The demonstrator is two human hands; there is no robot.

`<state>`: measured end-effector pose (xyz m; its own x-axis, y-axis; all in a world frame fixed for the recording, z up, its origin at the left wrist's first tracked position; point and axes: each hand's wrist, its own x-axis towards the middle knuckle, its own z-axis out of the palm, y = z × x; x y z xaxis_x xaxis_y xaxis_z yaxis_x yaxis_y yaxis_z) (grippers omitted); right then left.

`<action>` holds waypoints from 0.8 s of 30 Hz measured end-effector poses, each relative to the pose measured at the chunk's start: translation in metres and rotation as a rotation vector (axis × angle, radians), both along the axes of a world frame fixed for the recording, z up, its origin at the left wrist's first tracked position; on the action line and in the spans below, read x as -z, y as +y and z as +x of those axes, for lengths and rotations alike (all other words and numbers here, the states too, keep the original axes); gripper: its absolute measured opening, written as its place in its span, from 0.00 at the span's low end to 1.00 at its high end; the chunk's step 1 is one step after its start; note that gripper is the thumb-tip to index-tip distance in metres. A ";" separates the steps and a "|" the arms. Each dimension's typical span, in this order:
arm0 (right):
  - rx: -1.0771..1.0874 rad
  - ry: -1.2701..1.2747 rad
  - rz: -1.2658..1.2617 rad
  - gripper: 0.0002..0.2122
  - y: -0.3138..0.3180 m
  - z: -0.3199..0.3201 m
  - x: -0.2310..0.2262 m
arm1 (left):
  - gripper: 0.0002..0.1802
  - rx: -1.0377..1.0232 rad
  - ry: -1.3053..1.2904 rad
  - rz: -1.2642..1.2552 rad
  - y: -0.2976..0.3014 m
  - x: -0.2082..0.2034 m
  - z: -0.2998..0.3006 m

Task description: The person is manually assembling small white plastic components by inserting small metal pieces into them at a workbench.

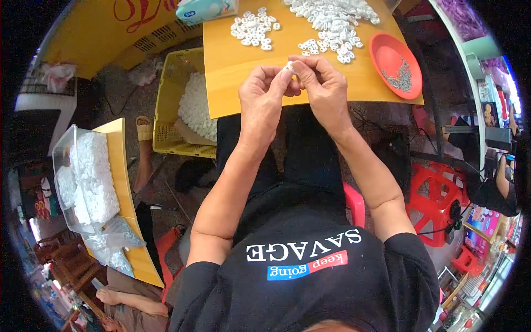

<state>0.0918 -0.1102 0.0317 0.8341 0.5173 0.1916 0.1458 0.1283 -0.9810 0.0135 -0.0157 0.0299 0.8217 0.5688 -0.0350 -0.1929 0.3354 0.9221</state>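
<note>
Above the near edge of the yellow-topped table (227, 77), my left hand (261, 94) and my right hand (327, 91) meet, thumbs and fingers pinched together. Between their fingertips is a small white plastic piece (289, 67), mostly covered by the fingers. Beyond my hands lies a large heap of small white plastic pieces (334, 22), each with holes in it. A smaller group of white pieces (253, 30) is spread to its left. To the right sits a red plastic dish (380, 51) with many small metal parts (402, 76), too small to name exactly.
A yellow crate (166, 105) of white pieces stands left of the table. A tissue pack (206, 9) lies at the far left corner. Further left, a side table (113, 144) bears a clear bin (66, 182) and plastic bags (113, 252). Red stools (434, 193) stand right; other people sit nearby.
</note>
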 end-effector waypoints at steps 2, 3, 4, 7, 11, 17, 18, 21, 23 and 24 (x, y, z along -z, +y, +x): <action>-0.007 0.014 -0.005 0.09 0.005 0.000 0.006 | 0.10 -0.016 0.006 0.006 0.002 0.003 0.001; -0.008 0.014 -0.005 0.09 0.006 0.001 0.009 | 0.10 -0.016 0.006 0.006 0.004 0.005 0.002; -0.017 0.037 -0.022 0.08 0.006 0.002 0.013 | 0.10 -0.013 0.030 0.030 0.006 0.009 0.002; -0.058 0.044 -0.057 0.09 0.004 0.011 0.017 | 0.10 0.022 0.092 0.085 0.013 0.013 0.000; -0.183 0.207 0.071 0.11 0.003 0.019 0.017 | 0.10 0.056 0.064 0.173 0.016 0.020 -0.006; -0.292 0.396 0.138 0.21 0.007 0.015 0.013 | 0.20 0.015 -0.121 0.151 0.010 0.034 0.002; -0.291 0.393 0.139 0.21 0.008 0.013 0.012 | 0.23 0.044 -0.138 0.116 0.009 0.035 0.004; -0.292 0.399 0.145 0.24 0.010 0.010 0.008 | 0.25 0.130 -0.176 -0.048 0.005 0.032 0.002; -0.296 0.445 0.162 0.24 0.006 0.008 0.004 | 0.27 0.144 -0.219 -0.072 -0.002 0.029 0.001; -0.306 0.499 0.182 0.24 0.007 0.007 0.002 | 0.27 0.128 -0.232 -0.076 -0.002 0.028 0.000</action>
